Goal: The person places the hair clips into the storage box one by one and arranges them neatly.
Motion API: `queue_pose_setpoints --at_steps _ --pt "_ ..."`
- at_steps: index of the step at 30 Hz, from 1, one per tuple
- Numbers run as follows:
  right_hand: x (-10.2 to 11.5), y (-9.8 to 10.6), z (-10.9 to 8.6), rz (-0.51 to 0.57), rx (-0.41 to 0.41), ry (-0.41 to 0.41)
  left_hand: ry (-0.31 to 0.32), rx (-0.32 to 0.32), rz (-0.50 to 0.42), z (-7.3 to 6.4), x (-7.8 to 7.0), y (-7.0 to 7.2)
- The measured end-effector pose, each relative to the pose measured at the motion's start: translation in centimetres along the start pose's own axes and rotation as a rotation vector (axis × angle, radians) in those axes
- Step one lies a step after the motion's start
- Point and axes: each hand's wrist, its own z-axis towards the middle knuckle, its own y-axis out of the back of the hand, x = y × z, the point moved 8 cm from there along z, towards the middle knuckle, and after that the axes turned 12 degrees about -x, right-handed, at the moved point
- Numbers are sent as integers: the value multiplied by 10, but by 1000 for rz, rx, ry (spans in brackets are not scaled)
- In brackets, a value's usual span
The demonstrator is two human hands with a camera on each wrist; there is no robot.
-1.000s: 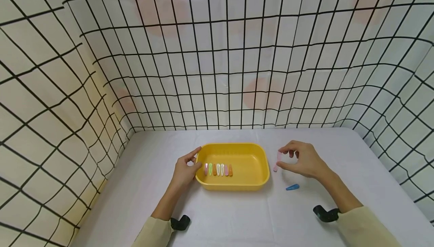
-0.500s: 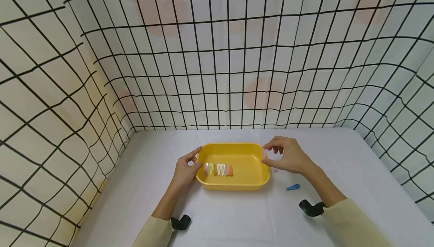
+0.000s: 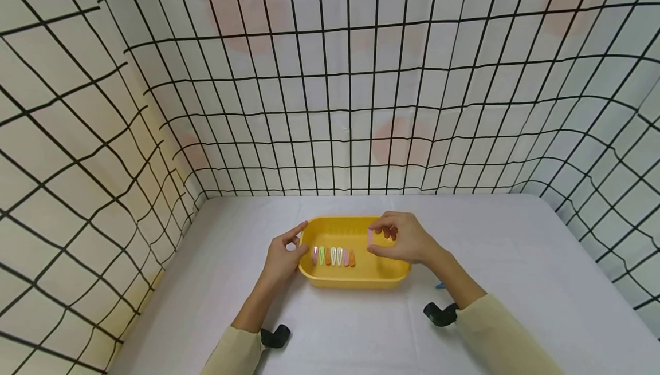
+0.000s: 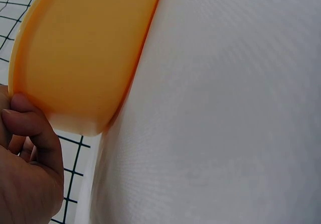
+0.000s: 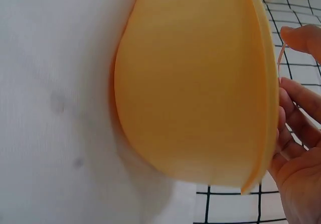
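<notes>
A yellow tray (image 3: 356,281) sits on the white-covered table, with several snap hair clips (image 3: 333,256) in a row inside it: pink, green, orange and white. My left hand (image 3: 281,257) grips the tray's left end, thumb over the rim; in the left wrist view the bent fingers (image 4: 37,128) meet the tray wall. Over the tray's right half, my right hand (image 3: 404,239) pinches a pink hair clip (image 3: 370,237) upright between thumb and fingertips. The right wrist view shows that thin clip edge-on past the rim, between thumb and finger.
A blue hair clip (image 3: 440,285) lies on the table right of the tray, partly hidden by my right forearm. Black wire mesh (image 3: 350,134) over white cloth stands behind and at both sides. Dark wrist mounts (image 3: 440,314) sit on both forearms.
My right hand has carried the pink hair clip left, from the table beside the tray to above its right half. The left hand has stayed on the rim.
</notes>
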Motion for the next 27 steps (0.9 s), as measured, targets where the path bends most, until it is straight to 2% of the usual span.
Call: queue_pose_setpoints --at_steps 5,10,14,23,27 --pt "1 -23 3 4 62 -19 -1 7 -9 1 1 0" --pt "0 -39 5 -45 96 -12 -6 10 -8 1 1 0" --pt "-3 -46 6 -110 112 -7 -5 9 -4 1 0 0" --pt "-7 -57 8 -164 154 -12 -9 3 -9 1 0 1" --pt "-12 -60 6 -185 198 -57 -9 1 -2 0 0 0"
